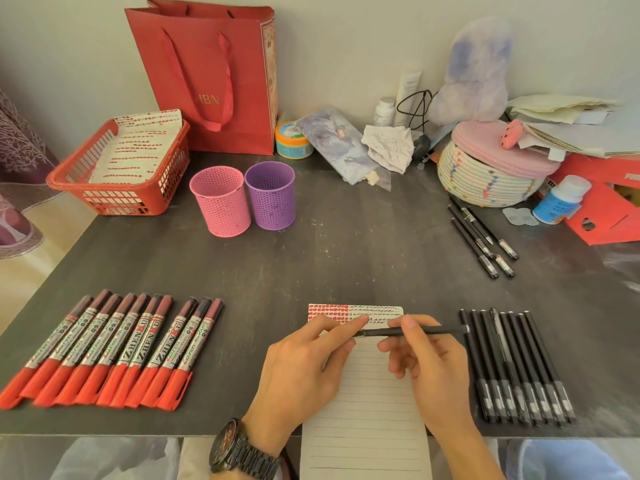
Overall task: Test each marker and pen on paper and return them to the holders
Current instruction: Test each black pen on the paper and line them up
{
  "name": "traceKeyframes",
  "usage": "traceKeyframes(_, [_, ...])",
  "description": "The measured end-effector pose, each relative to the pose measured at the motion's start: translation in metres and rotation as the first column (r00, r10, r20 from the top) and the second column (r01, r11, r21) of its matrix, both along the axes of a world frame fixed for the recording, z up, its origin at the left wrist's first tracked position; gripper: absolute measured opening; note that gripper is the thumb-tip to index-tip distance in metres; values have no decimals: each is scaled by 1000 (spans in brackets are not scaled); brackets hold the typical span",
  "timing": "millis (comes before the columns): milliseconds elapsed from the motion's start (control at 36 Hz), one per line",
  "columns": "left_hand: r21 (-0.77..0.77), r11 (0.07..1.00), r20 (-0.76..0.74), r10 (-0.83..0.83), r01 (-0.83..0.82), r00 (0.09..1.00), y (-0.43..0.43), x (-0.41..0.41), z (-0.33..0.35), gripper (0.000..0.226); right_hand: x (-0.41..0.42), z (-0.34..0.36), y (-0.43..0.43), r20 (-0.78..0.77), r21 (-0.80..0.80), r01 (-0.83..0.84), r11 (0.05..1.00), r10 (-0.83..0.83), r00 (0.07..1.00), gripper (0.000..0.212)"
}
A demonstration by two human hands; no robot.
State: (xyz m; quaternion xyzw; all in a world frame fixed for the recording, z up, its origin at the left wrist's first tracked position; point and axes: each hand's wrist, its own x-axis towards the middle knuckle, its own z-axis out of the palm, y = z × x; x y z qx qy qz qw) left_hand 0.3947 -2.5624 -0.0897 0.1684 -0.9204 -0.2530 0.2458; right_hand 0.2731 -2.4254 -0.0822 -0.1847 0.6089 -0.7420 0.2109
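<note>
Fingertips of the right hand (426, 362) pinch the barrel of a slim black pen (429, 330), which lies level across the top of the paper. The left hand (304, 362), a dark metal-link watch (242, 448) on its wrist, closes index finger and thumb on the pen's left end. The pen is matte, thin and straight, with a pale band at its right end.

Under both hands lies a long sheet of lined paper (363, 410), smooth and white with rounded top corners. Its top strip is filled with rows of red dabs on the left and small black scribbles on the right.

Just right of the paper is a tight row of black pens (512, 368), matte barrels parallel and touching. Well to the left lies a fanned row of red markers (114, 351), with glossy red caps towards the table edge, printed silver labels and dark maroon ends.

The dark table (311, 265) looks grainy and speckled with pale flecks. Farther back, a pink holder (221, 206) and a purple holder (272, 199) stand upright side by side, both perforated cylinders. Left of them, a red plastic lattice basket (117, 199) holds a sheet covered in red marks (138, 147). Behind stands a red paper bag (207, 81) with ribbon handles. At the right rear, a few loose black pens (481, 237) lie beside a coiled rope basket (485, 174) with a pink lid.
</note>
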Motion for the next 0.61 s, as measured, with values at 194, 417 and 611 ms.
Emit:
traceKeyframes(194, [38,997,27,63,-64,998,1,-1,0,36,0,2,-1,-38,12,16,1000,-16,999,16])
traceKeyframes(417, [58,998,-30,37,-35,999,-1,-2,-2,28,1,2,-1,-82,50,-7,999,11,997,26])
traceKeyframes(611, [66,997,-56,34,-30,998,-1,-2,-5,29,1,2,1,-108,67,-29,997,36,993,18])
